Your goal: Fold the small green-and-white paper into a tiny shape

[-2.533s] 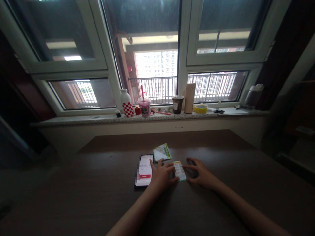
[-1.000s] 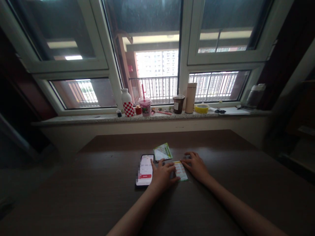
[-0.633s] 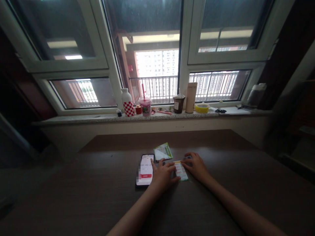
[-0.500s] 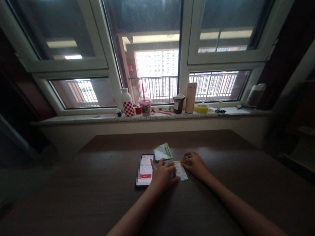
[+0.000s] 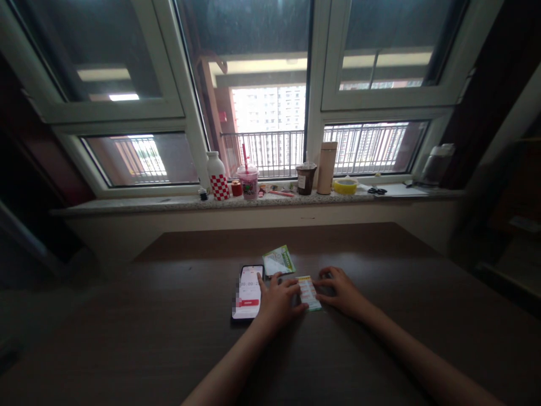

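Note:
A small printed card (image 5: pixel 309 294) with a yellow strip along its far end lies flat on the dark table (image 5: pixel 169 361). My left hand (image 5: pixel 281 298) rests with spread fingers on the card's left side. At the card's right edge is my right hand (image 5: pixel 340 293), its fingers apart and curved, the fingertips close to the edge. A phone (image 5: pixel 249 293) with a timer on its lit screen lies left of my left hand, which covers part of its right side. Beyond the hands sits a green and white packet (image 5: pixel 279 261).
Along the stone windowsill (image 5: pixel 177 204) stand a checkered bottle (image 5: pixel 218 177), a pink cup (image 5: pixel 248 181), a dark drink cup (image 5: pixel 305 179), a tan flask (image 5: pixel 327 168), yellow tape (image 5: pixel 345 186) and black scissors (image 5: pixel 377 191).
My right hand has moved slightly right and nearer to me along the card's edge. My left hand, the card and the phone hold nearly the same places.

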Demonstrator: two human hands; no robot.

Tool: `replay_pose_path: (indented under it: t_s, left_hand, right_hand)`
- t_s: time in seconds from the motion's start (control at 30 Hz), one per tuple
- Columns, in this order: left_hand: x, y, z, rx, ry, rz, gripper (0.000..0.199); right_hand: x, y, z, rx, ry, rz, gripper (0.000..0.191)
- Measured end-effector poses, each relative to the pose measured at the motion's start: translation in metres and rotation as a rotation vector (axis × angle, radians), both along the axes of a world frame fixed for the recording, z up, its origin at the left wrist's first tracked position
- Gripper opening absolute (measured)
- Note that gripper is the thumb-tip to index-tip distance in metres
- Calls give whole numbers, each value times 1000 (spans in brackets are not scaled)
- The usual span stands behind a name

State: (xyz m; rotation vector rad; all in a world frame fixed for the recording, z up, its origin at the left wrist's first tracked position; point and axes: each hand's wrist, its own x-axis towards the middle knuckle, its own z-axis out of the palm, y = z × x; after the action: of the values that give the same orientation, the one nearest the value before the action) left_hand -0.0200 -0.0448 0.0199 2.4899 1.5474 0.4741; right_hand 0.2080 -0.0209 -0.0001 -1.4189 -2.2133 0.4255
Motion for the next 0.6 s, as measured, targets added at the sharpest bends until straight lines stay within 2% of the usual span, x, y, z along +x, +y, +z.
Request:
replay_pose_path:
  t_s: [0.6]
  left_hand:
    - [0,0,-4,16,-6,5,28]
  right_hand:
    - [12,-14,-10,-2,74,58,47]
